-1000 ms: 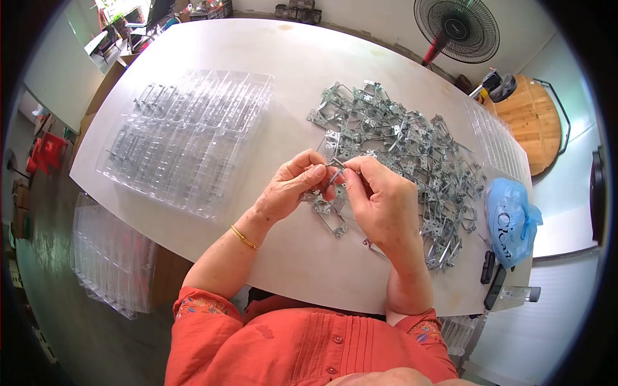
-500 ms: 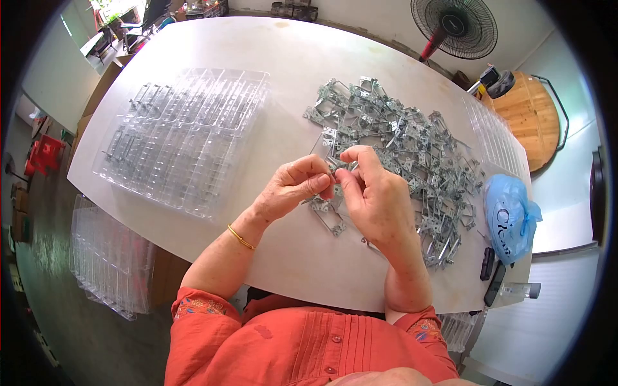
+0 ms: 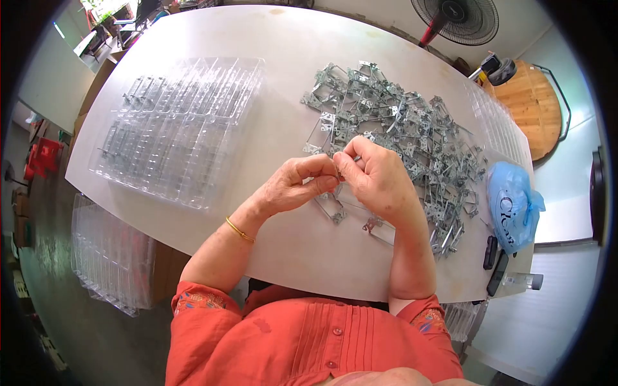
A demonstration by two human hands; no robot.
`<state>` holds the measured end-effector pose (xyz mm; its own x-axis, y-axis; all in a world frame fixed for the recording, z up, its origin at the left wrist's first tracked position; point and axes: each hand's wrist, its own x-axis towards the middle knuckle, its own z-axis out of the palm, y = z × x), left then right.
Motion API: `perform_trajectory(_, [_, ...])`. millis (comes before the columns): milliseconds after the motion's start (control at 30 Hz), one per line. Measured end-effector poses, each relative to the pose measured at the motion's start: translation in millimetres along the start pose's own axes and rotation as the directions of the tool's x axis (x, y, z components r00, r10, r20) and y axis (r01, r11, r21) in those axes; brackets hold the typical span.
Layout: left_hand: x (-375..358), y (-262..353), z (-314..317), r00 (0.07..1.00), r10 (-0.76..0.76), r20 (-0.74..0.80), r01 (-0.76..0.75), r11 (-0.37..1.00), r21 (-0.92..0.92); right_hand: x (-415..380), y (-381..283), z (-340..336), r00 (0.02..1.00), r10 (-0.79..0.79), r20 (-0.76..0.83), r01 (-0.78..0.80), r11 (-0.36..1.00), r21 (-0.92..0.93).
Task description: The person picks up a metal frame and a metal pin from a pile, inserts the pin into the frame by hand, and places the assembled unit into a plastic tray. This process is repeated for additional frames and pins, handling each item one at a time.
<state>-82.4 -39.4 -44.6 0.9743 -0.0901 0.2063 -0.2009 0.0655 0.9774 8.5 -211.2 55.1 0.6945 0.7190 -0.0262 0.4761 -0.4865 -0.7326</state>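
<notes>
Since the earlier frames your hands have drawn closer together and a little nearer to you, and the small metal piece that showed between the fingertips is now almost wholly covered. Your left hand [image 3: 293, 186] is curled nearly shut, thumb pressed against forefinger; your right hand [image 3: 380, 180] is likewise curled, its fingertips meeting those of the left. Whatever is pinched at that meeting point is hidden, so you cannot tell its shape or which hand has the firmer hold.

Just below the hands, a flat metal bracket [image 3: 331, 207] lies on the white table [image 3: 283, 96], partly covered by the left thumb; a second bracket [image 3: 376, 226] lies just right of it, beside your right wrist. Beyond and to the right of the hands spreads the heap of metal brackets [image 3: 399, 135], tangled and overlapping, reaching from the far middle of the table to its near right edge.

Well apart to the left sits a clear plastic tray [image 3: 180, 125] with rows of long compartments, several on its left side holding parts. A gold bangle [image 3: 239, 229] circles your left wrist.

At the right edge lie a blue plastic bag [image 3: 515, 212] and a dark handset [image 3: 497, 273]. A stack of clear trays [image 3: 109, 251] stands below the table on the near left; a fan [image 3: 458, 19] stands at the far right.
</notes>
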Motion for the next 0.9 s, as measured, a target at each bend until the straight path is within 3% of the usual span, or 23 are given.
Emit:
perform_trajectory(100, [1, 6, -2, 0.997, -0.004, 0.073, -0.003, 0.995, 0.099, 1, 1, 2, 0.998, -0.021, -0.059, 0.022, 0.999, 0.029])
perform_trajectory(167, [0, 6, 0, 0.994, -0.017, 0.110, 0.004, 0.993, 0.121, 1, -5, 1, 0.985, 0.058, -0.160, -0.028, 0.983, 0.183])
perform_trajectory(200, [-1, 5, 2, 0.997, -0.034, 0.066, 0.040, 0.995, -0.086, 2, -4, 1, 0.985, 0.058, -0.160, -0.028, 0.983, 0.183])
perform_trajectory(233, [-1, 4, 3, 0.998, -0.059, 0.027, 0.065, 0.954, -0.291, 3, -2, 0, 0.965, -0.012, -0.262, 0.075, 0.970, 0.233])
perform_trajectory(267, [0, 4, 2, 0.998, -0.058, 0.028, 0.063, 0.955, -0.291, 3, 0, -1, 0.928, -0.074, -0.365, 0.182, 0.945, 0.271])
perform_trajectory(333, [3, 6, -1, 0.999, -0.013, -0.049, -0.013, 0.869, -0.494, 3, 3, -5, 0.929, -0.080, -0.362, 0.187, 0.944, 0.270])
perform_trajectory(400, [3, 4, -3, 0.996, -0.013, -0.085, -0.035, 0.846, -0.532, 1, -1, -7, 0.930, -0.087, -0.357, 0.192, 0.943, 0.270])
perform_trajectory(467, [3, 5, -5, 0.990, -0.022, -0.141, -0.063, 0.818, -0.571, -3, -11, -12, 0.982, 0.108, -0.155, -0.033, 0.907, 0.420])
perform_trajectory(667, [4, 0, -10, 0.985, 0.016, -0.172, -0.111, 0.821, -0.560, -5, -4, -5, 0.991, -0.053, -0.127, 0.072, 0.986, 0.150])
perform_trajectory(900, [3, -4, -11, 0.986, 0.026, -0.163, -0.117, 0.807, -0.579, -4, -4, -2, 0.980, -0.092, -0.175, 0.109, 0.989, 0.095])
